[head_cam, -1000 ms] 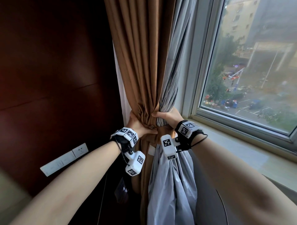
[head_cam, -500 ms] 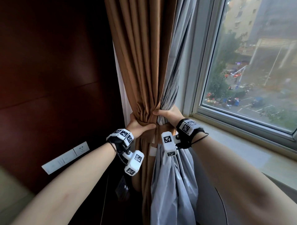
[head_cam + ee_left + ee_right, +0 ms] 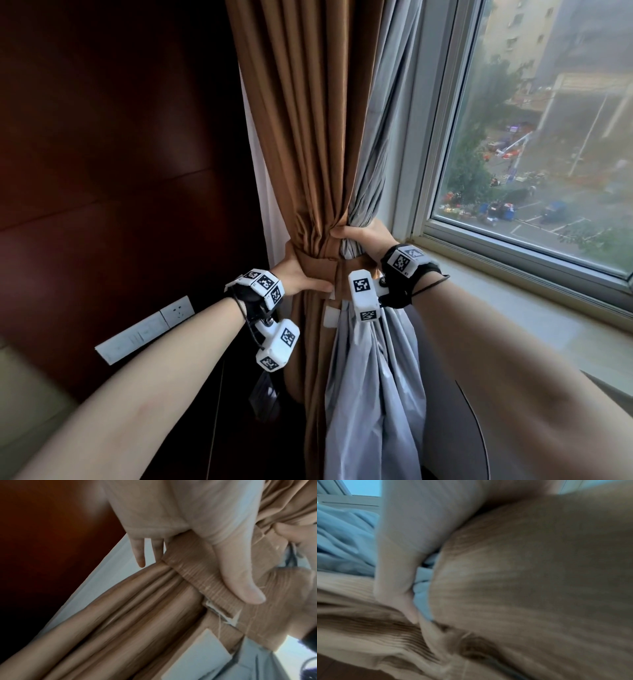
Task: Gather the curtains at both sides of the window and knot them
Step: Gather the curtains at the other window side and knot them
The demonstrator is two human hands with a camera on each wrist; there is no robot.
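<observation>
A brown curtain (image 3: 308,120) with a grey lining (image 3: 373,377) hangs bunched at the left edge of the window. A brown tie band (image 3: 315,265) circles the bunch at wrist height. My left hand (image 3: 301,274) grips the bunch from the left, thumb laid along the band (image 3: 197,574), other fingers hidden behind the folds. My right hand (image 3: 358,236) grips the bunch from the right just above the band, thumb in front on the brown and grey folds. In the blurred right wrist view the thumb (image 3: 397,585) presses into the grey lining (image 3: 421,595).
A dark wood wall panel (image 3: 120,154) fills the left, with a white socket and switch plate (image 3: 144,329). The window (image 3: 531,137) and its pale sill (image 3: 513,308) lie to the right. A small white tag (image 3: 330,316) hangs under the band.
My right hand has slid slightly higher on the bunch. My left thumb has dropped and now lies flat along the band, which shows more plainly.
</observation>
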